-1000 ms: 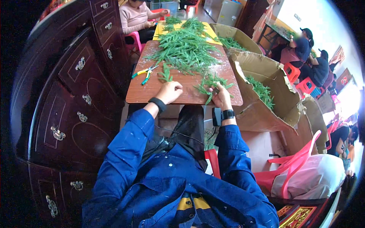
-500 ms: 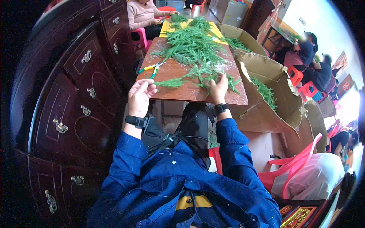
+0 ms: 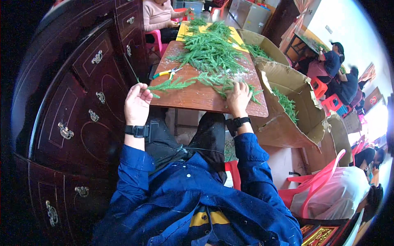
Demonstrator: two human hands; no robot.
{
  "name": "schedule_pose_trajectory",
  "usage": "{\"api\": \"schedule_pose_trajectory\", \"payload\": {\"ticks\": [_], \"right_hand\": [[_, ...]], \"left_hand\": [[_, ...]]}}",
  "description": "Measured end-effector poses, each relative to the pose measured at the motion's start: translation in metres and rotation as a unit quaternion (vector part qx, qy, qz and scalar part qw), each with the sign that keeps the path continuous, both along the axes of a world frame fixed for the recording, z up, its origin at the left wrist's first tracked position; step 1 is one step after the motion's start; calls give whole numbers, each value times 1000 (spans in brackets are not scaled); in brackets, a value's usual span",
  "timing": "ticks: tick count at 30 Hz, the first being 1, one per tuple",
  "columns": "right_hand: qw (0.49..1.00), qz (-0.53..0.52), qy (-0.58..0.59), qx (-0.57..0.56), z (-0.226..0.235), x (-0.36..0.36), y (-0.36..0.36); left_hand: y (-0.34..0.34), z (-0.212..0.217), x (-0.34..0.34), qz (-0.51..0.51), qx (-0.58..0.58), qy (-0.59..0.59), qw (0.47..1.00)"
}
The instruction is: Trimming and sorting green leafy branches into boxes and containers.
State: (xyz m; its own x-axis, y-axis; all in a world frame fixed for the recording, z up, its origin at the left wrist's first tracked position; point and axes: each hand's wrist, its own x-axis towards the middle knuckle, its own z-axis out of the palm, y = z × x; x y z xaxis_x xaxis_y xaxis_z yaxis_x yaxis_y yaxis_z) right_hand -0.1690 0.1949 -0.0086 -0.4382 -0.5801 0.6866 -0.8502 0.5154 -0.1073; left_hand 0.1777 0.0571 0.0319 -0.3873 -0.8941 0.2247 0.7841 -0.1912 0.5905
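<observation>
Pinched by its stem between the thumb and fingers of my left hand [image 3: 138, 103] is a feathery green sprig [image 3: 171, 85], which points right over the table's near left part. A thin stem [image 3: 131, 69] sticks up from the same fingers. My right hand [image 3: 239, 98] lies at the near right of the brown table [image 3: 184, 97], its bent fingers closed on loose green sprigs [image 3: 221, 91]. Cutting pliers [image 3: 167, 73] with yellow and green handles lie on the table beyond the left hand's sprig. A large heap of green sprigs [image 3: 215, 51] covers the table's far part.
Cardboard boxes [image 3: 283, 119] with greenery stand along the table's right side. Dark wooden cabinets [image 3: 98, 106] rise close on my left. A person in a pink top [image 3: 158, 16] sits at the far left. Several other people sit at the right near red stools [image 3: 318, 87].
My left hand has moved left and slightly nearer with its sprig, and a thin stem now shows above it. My right hand has turned palm down over the sprigs.
</observation>
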Motion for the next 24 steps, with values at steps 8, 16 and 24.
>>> {"api": "schedule_pose_trajectory", "payload": {"ticks": [8,16,24], "right_hand": [[990,138,-23,-29,9,41,-5],[956,240,-166,-32,10,73,-6],[659,475,-581,-48,8,129,-17]], "left_hand": [[-14,-1,24,19,-5,47,999],[-11,5,52,5,23,98,995],[23,26,49,-58,-22,151,987]]}}
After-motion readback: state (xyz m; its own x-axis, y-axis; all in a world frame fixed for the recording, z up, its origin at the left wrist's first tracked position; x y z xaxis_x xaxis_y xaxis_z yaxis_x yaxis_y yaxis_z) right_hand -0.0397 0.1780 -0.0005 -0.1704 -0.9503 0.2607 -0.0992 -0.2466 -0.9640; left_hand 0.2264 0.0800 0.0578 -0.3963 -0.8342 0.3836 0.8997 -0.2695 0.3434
